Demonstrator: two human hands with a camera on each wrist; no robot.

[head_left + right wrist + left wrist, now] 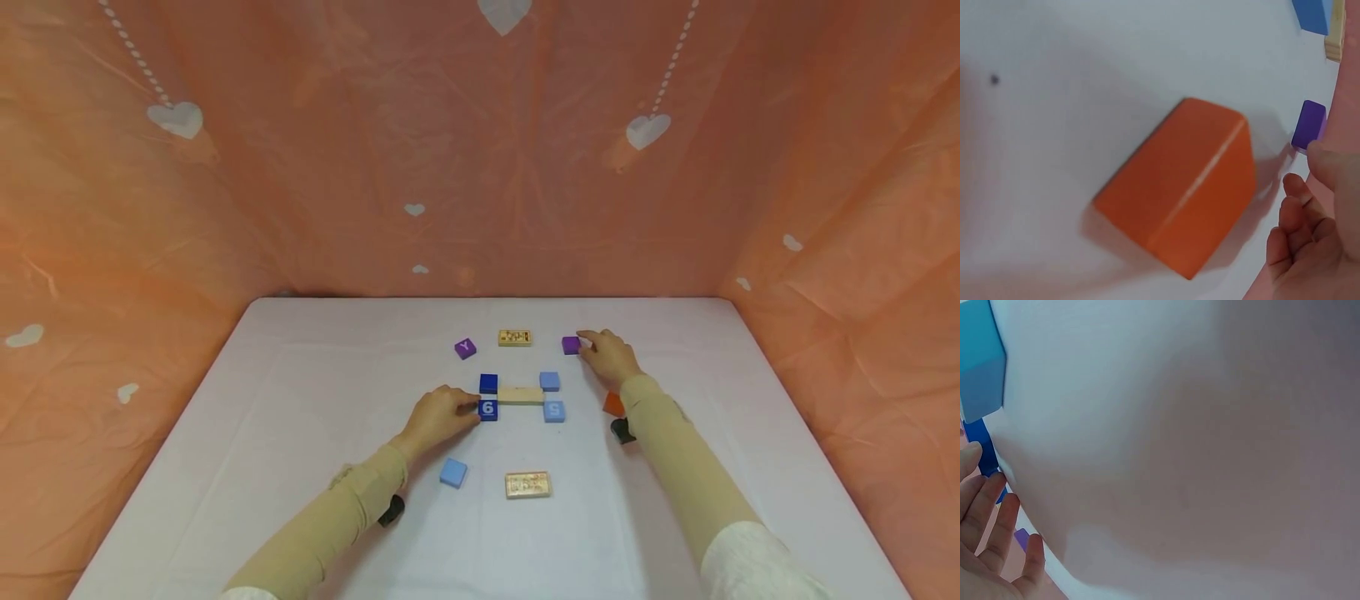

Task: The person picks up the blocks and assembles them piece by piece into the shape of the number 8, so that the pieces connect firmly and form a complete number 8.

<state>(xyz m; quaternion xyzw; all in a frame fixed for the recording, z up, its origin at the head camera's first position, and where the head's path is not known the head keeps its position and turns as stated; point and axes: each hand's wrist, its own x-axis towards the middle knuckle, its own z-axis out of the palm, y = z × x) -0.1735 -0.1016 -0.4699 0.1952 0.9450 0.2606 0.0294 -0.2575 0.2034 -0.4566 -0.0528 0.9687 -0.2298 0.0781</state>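
Note:
My left hand point(442, 417) pinches the near dark blue block point(488, 410), marked with a white numeral, by its left end. Right behind it lies another dark blue block point(488, 383). A plain wooden block point(521, 396) runs from these to a light blue block point(550, 381) and a light blue numbered block point(554, 411). Farther back on the right, my right hand point(609, 358) holds a purple block point(572, 345) at its right side, thumb against it in the right wrist view. The index fingertip is hidden there. An orange block point(1179, 187) sits under the right forearm.
Behind the group lie a purple lettered block point(465, 348) and a printed wooden block point(514, 337). Nearer me are a light blue block point(453, 472) and another printed wooden block point(528, 485). Orange curtains point(480, 167) enclose the white table point(300, 375).

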